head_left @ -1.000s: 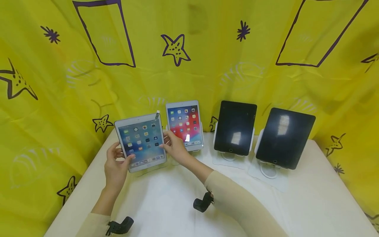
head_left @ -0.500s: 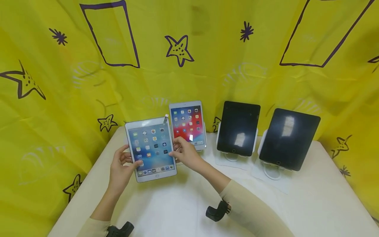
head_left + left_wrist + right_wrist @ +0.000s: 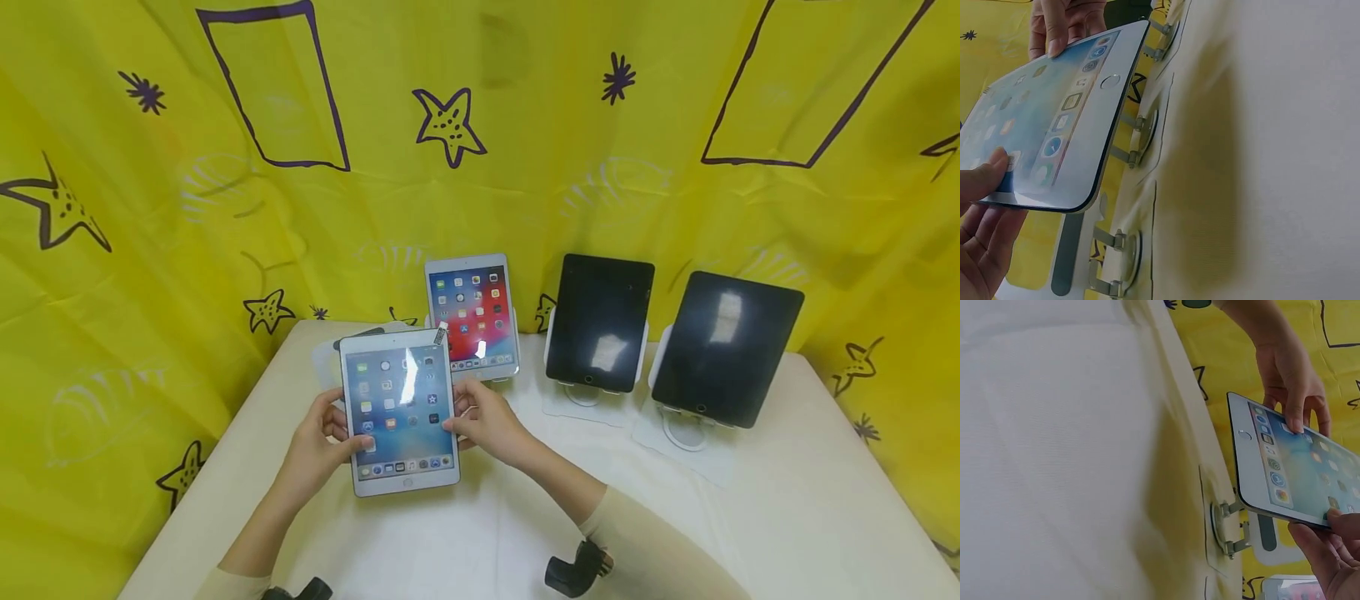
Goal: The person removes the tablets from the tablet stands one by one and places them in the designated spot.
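A white-framed tablet with a lit blue home screen is held above the table, tilted back. My left hand grips its left edge, thumb on the glass and fingers behind. On the right edge my right hand grips it the same way. A small printed tab sticks up at the tablet's top right corner. In the left wrist view the tablet is apart from the tabletop, its shadow lying below. The right wrist view also shows both hands on the tablet.
Behind the held tablet, a white stand partly shows. Right of it, a white tablet with a red-blue screen rests on a stand. Two dark-screened tablets stand farther right on white stands. A yellow curtain hangs behind the white table.
Both hands have drawn the tablet nearer to me and slightly right, away from the back of the table. The stand behind it has come into sight.
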`<action>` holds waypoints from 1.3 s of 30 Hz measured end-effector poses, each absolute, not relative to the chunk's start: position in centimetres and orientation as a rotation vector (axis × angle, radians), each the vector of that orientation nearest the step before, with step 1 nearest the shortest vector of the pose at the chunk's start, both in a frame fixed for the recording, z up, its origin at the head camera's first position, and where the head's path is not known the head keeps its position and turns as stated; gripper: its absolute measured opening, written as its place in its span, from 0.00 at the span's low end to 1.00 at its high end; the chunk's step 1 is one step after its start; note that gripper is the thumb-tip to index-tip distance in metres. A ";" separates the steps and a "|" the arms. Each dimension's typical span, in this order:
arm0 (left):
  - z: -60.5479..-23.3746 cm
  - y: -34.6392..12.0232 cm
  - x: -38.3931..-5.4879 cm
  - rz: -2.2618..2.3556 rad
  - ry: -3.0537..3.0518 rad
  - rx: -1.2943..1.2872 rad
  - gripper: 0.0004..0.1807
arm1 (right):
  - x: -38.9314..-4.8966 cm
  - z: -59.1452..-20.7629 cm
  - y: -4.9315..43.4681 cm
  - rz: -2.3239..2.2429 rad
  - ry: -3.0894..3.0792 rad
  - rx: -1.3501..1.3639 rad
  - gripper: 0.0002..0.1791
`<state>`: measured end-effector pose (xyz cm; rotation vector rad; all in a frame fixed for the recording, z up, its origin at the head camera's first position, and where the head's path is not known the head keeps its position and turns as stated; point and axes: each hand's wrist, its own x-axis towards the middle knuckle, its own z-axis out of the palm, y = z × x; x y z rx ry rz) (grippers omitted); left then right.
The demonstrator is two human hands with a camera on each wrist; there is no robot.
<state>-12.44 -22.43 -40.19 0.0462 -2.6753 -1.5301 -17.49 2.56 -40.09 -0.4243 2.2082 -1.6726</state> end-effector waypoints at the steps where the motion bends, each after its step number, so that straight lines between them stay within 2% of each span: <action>1: -40.3 -22.4 -12.4 -1.550 -2.683 0.048 0.43 | -17.3 -40.2 2.7 -1.679 2.197 -0.416 0.18; 16: -42.5 -21.7 -11.0 -1.766 -2.779 0.100 0.45 | -14.3 -42.6 4.3 -1.657 2.070 -0.267 0.18; 27: -44.2 -22.0 -10.1 -1.865 -2.825 -0.041 0.43 | -12.8 -44.4 4.9 -1.687 1.967 -0.240 0.17; 39: -45.7 -22.9 -9.3 -2.015 -2.878 -0.083 0.44 | -11.8 -46.1 4.4 -1.632 1.896 -0.134 0.15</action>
